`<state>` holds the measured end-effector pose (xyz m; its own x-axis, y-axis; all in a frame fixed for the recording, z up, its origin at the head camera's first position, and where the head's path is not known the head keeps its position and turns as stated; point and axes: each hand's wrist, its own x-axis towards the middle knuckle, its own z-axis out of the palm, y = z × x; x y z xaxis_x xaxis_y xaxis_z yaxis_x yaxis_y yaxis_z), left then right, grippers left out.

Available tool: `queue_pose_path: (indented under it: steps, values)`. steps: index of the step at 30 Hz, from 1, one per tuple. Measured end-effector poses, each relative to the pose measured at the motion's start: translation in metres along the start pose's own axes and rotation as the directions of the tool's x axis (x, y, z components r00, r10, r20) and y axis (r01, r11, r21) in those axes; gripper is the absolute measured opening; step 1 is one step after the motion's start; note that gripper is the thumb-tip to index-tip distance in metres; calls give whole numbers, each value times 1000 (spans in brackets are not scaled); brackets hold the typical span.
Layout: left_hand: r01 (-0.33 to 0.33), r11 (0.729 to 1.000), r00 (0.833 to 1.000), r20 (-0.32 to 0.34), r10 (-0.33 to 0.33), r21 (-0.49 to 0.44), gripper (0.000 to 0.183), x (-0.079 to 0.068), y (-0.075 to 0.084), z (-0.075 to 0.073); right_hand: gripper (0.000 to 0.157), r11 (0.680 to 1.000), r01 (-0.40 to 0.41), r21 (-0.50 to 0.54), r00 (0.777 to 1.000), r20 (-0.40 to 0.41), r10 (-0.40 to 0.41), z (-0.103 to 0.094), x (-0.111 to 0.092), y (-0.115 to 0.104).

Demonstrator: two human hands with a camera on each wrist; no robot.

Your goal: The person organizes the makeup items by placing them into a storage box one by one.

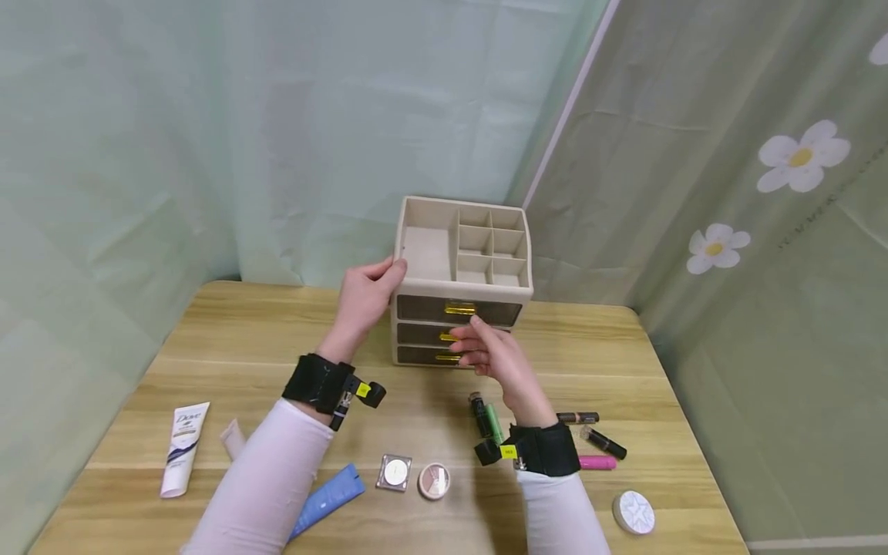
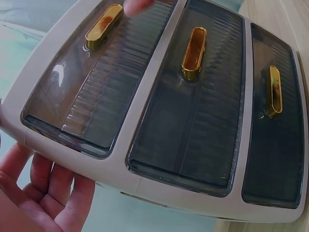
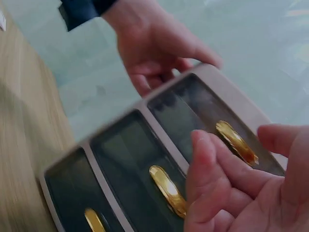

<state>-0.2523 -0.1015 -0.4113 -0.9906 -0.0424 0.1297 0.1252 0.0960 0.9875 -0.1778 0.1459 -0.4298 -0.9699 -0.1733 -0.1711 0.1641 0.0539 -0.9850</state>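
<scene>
A cream drawer organizer (image 1: 463,289) with dark see-through drawer fronts and gold handles stands at the back of the table. My left hand (image 1: 370,297) grips its upper left edge, thumb on the rim; in the left wrist view the fingers (image 2: 58,181) curl against its side. Just in front of the drawers is my right hand (image 1: 496,358), its thumb and bent fingers apart around nothing. In the right wrist view that hand (image 3: 231,188) is close to the top drawer's gold handle (image 3: 236,142), and contact does not show. All three drawers look closed.
On the wooden table (image 1: 277,324) lie a white Dove tube (image 1: 183,451), a blue tube (image 1: 329,497), a square compact (image 1: 394,472), a round palette (image 1: 434,481), a black tube (image 1: 479,415), a pink tube (image 1: 598,462) and a round white case (image 1: 634,512). Curtains hang behind.
</scene>
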Motion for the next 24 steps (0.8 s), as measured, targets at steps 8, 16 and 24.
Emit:
queue_pose_path:
  steps: [8,16,24]
  values:
    - [-3,1000,1000,5,3,-27,44,1,-2,4,58,997,41,59,998,-54,-38,22,10,1]
    - [29,998,999,45,-27,-46,49,1,4,2,57,994,65,87,991,-123,-54,29,20,4]
    - [71,996,994,80,-67,-47,53,-2,5,-1,54,991,71,113,988,-145,-54,31,20,8]
